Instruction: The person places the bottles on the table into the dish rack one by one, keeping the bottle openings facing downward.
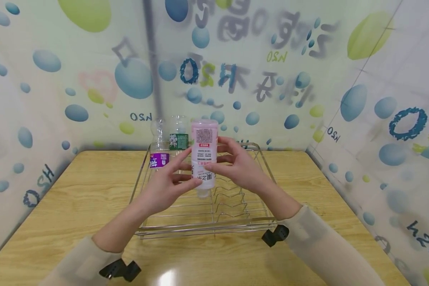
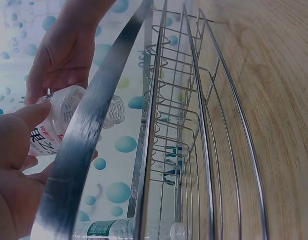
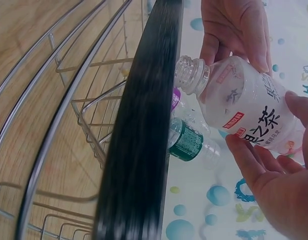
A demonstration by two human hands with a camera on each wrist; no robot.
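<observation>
A clear plastic bottle with a white and pink label is held upside down above a metal wire dish rack. Its uncapped neck points down, as both wrist views show. My left hand grips the bottle from the left, thumb low on its near face. From the right, my right hand holds it with the thumb in front and fingers behind. Left of it, a purple-label bottle and a green-label bottle stand inverted at the rack's back left; their necks are hidden in the head view.
The rack has zigzag wire dividers on its right half and stands on a wooden table. A printed curtain hangs behind the table and along its sides. Both wrists carry small black devices.
</observation>
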